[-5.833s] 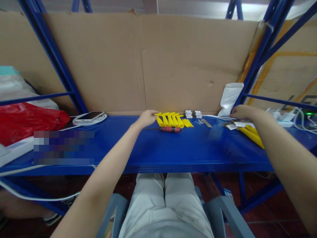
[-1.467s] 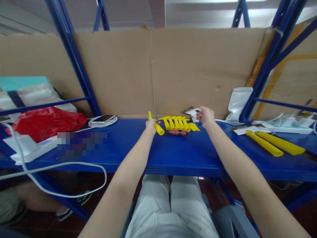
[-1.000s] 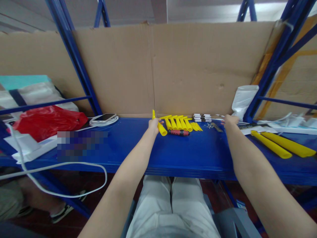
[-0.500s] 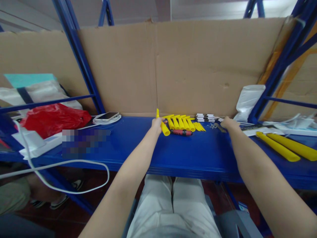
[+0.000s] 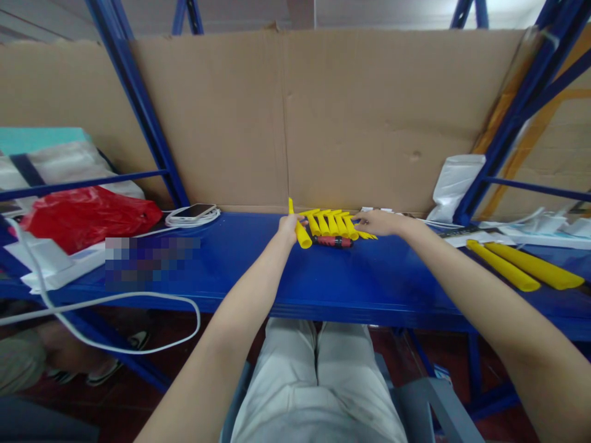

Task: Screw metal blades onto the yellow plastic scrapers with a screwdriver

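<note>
My left hand (image 5: 287, 227) is closed around a yellow plastic tube-shaped part (image 5: 303, 237), its round end towards me and a narrow yellow tip rising above the fingers. Just right of it lies a row of similar yellow parts (image 5: 333, 224). A red and black screwdriver (image 5: 335, 242) rests in front of that row. My right hand (image 5: 381, 221) is over the row's right end, fingers stretched leftward and apart, with nothing visible in them. Small flat yellow pieces (image 5: 367, 235) lie just below its fingertips. Black-and-white striped items (image 5: 376, 210) are mostly hidden behind this hand.
Two long yellow tubes (image 5: 503, 266) lie at the right, near a white plastic bag (image 5: 457, 184). On the left are a phone (image 5: 196, 211) on a coiled white cable, a red bag (image 5: 92, 215) and a white power strip (image 5: 69, 274). Cardboard (image 5: 351, 117) walls the back of the blue bench (image 5: 332, 286).
My right hand has moved left from the small metal bits to the right end of the yellow row. My left hand keeps its hold on the yellow part. The view has shifted slightly.
</note>
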The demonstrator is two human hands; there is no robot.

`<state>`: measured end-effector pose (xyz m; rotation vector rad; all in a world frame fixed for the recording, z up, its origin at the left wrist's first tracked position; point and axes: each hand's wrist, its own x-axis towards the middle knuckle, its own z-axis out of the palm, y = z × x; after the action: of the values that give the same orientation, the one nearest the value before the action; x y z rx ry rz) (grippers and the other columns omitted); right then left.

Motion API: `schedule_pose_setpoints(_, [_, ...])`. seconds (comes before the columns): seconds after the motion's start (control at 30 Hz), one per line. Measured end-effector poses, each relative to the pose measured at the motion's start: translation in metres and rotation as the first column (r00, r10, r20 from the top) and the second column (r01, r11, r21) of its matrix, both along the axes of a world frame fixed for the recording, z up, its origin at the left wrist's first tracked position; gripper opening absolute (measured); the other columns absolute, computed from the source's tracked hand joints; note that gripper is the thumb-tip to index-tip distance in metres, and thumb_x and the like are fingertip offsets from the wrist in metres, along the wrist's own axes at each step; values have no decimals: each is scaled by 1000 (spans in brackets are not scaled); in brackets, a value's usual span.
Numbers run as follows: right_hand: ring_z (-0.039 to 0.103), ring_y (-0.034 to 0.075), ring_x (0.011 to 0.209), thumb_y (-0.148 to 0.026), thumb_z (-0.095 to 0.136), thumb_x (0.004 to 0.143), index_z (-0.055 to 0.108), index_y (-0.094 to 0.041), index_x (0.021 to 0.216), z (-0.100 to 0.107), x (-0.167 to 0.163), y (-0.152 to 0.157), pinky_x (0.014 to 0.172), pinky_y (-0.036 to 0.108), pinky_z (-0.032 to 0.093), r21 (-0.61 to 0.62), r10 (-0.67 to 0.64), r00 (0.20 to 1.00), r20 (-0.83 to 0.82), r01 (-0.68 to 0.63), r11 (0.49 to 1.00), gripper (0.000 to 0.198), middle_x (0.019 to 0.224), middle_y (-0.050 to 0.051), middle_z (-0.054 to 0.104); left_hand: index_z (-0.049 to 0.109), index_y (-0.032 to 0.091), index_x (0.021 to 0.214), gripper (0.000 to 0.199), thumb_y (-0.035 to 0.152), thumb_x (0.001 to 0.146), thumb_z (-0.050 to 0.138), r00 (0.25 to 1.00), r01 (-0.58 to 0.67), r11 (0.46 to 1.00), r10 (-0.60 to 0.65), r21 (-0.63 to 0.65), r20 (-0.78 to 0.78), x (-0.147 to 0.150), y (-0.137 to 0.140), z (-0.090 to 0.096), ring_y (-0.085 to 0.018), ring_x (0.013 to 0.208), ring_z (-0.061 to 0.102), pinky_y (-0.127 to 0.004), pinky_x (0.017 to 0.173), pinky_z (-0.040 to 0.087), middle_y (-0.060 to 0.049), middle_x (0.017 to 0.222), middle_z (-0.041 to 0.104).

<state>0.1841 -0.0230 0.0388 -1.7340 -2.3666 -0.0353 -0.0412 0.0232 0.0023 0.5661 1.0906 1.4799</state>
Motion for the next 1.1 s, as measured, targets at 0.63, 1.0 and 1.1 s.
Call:
schedule_pose_setpoints(0.63, [62,18,72,-26,63,85,60,-20,85,-53,-18,-16,71,28,44,128,144,883,-447,-97,987,7,76,4,67,59,12,88,21,6,69,53,963,252,965,-257,65,80,-5,-6,4,-9,37,36,-21,36,33,0,54,48])
schedule_pose_setpoints(1.0, [46,13,48,-64,49,86,51,-23,94,-36,7,-11,52,27,38,285,134,379,-916,377,881,41,60,-5,49,52,17,72,14,4,66,50,775,632,773,-632,53,-22,1,-21,9,-7,30,26,-19,27,22,3,47,38])
schedule_pose_setpoints(1.1, [54,15,60,-66,41,88,53,-21,102,-38,15,-5,59,28,43,315,93,434,-896,473,823,48,73,0,56,51,18,70,14,4,67,50,772,635,771,-634,46,-46,1,-23,10,-7,30,27,-19,27,23,3,47,37])
